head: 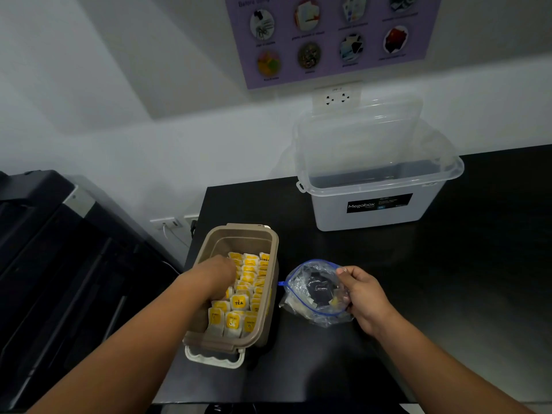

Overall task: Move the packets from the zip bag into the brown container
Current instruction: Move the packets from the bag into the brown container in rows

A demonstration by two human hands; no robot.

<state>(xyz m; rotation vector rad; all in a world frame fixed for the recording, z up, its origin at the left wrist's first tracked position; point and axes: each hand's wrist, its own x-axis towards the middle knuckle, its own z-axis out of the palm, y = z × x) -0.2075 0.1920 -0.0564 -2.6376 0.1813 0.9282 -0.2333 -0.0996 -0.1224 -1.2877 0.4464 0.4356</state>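
White packets (239, 303) with yellow labels, one reading TEA, stand in tight rows filling the near part of the brown container (270, 297), which sits at the black table's (448, 279) nine o'clock edge. The left hand (216, 277) reaches down among them, fingers buried, so its hold cannot be told. At three o'clock of the container, just beside it, lies the crumpled clear zip bag (313, 291) with a blue seal, a few packets inside; the right hand (363, 297) pinches its rim. At one o'clock stands an open clear storage box (376, 201).
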